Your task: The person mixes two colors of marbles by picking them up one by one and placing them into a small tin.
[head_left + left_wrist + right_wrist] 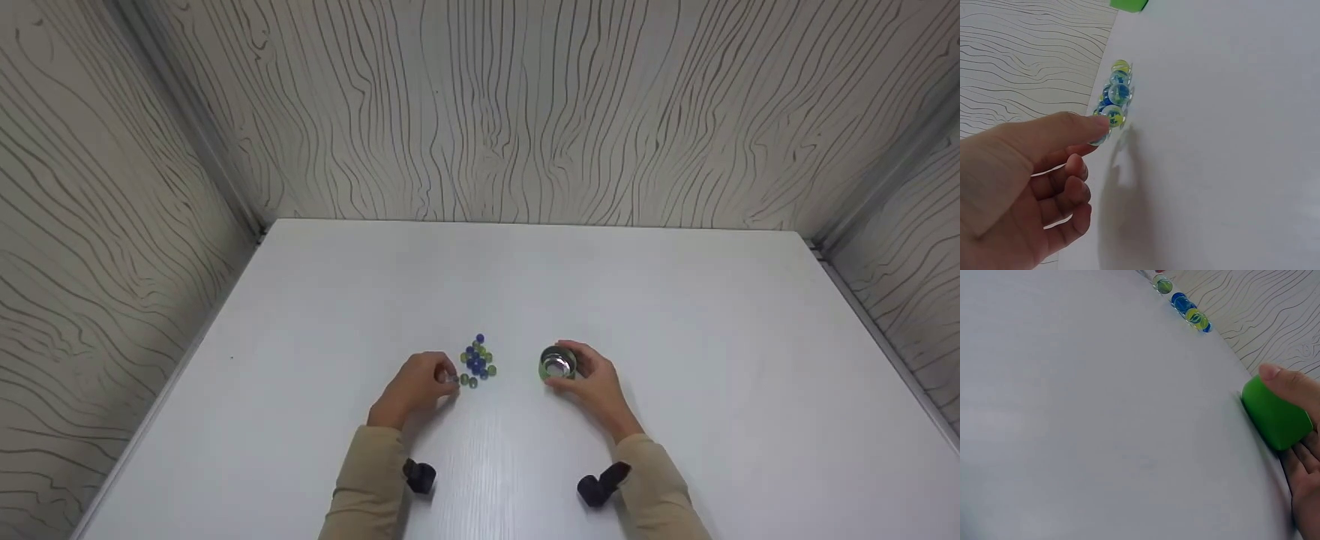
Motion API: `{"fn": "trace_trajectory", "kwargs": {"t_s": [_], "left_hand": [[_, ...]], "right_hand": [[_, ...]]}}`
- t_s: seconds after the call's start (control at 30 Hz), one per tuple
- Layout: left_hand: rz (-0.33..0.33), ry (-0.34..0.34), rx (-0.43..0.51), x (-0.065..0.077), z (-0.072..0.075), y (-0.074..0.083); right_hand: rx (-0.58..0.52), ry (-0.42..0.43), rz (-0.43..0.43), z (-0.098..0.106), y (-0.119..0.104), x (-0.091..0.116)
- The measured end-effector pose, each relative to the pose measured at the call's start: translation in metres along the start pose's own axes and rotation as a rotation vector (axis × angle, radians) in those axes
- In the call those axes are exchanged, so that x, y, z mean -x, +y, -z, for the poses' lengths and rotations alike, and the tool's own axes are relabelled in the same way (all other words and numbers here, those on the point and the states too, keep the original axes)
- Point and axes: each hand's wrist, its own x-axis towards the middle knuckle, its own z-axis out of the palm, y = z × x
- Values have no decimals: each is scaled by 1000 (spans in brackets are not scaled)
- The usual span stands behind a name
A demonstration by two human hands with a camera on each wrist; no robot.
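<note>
At the left edge of a cluster of glass marbles [475, 364] is my left hand [415, 385]. Its thumb and index finger pinch a clear bluish marble [1098, 138], partly covered by the thumb in the left wrist view, while the other fingers curl loosely. The cluster mixes dark blue and yellow-green marbles lying close together on the table. To their right, my right hand [596, 382] grips a small cup [1276, 415], green outside and shiny metallic inside. Thumb and fingers wrap its sides, and its mouth faces up on the white table.
The white table [675, 300] reaches back to a wood-grain patterned wall [480, 112], with similar panels at left and right. A black wrist camera [420, 477] sits at the left sleeve, another wrist camera [596, 489] at the right.
</note>
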Motion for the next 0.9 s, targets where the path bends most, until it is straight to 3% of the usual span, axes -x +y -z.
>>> {"fn": "trace_trajectory", "kwargs": {"t_s": [0.17, 0.67, 0.9], "left_hand": [[-43, 11, 10, -1, 0, 2], [-141, 8, -2, -3, -5, 22], [-169, 16, 0, -4, -8, 27]], "right_hand": [[-7, -4, 2, 0, -1, -1], [116, 44, 45, -3, 4, 1], [100, 25, 54, -5, 2, -1]]}}
